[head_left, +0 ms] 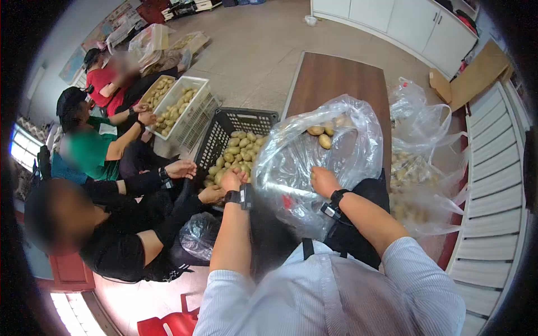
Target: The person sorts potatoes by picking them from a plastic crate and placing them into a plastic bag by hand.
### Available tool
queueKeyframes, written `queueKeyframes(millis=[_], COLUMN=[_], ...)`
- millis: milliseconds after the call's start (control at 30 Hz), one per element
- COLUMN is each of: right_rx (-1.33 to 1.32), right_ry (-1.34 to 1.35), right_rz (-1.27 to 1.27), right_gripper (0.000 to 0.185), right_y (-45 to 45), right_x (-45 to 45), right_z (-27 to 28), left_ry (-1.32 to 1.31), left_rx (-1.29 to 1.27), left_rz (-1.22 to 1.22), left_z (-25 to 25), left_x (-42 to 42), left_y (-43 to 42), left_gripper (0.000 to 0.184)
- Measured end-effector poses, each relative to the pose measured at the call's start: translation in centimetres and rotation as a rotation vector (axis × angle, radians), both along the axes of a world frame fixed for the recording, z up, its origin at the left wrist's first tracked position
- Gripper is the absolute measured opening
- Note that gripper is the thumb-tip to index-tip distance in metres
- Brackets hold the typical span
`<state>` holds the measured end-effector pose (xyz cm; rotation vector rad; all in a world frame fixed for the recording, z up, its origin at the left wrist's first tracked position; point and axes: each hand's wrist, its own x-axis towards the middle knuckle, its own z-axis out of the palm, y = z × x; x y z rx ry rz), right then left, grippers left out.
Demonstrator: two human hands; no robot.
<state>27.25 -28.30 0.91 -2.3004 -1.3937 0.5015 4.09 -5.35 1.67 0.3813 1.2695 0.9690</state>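
Laterally, potatoes (245,149) in black crate (246,119) lie just beyond left hand (231,180), nearer one; plastic bag (360,159) right of crate, right hand (325,182) at bag's near side. Either grip's closure: cannot tell.

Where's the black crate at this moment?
In the head view, the black crate stands left of centre, between the white crate and the clear plastic bag, with the wearer's left hand at its near end.
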Motion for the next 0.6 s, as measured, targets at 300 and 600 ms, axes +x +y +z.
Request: queueKeyframes(millis=[300, 600], right_rx=[0.301, 0.332], right_ry=[0.421, 0.710], right_rz=[-0.118, 0.056], right_gripper=[0.031, 0.032], right_y=[2.2, 7.1], right_x=[-0.8, -4.5], right_z=[3.5, 7.8], left_ry=[-0.095, -0.155], left_rx=[0.099, -0.084], left_rz=[-0.560, -0.888], left_z=[3.3, 5.6], left_x=[2.8, 4.7], left_y=[-2.0, -4.0], left_gripper=[0.020, 0.041])
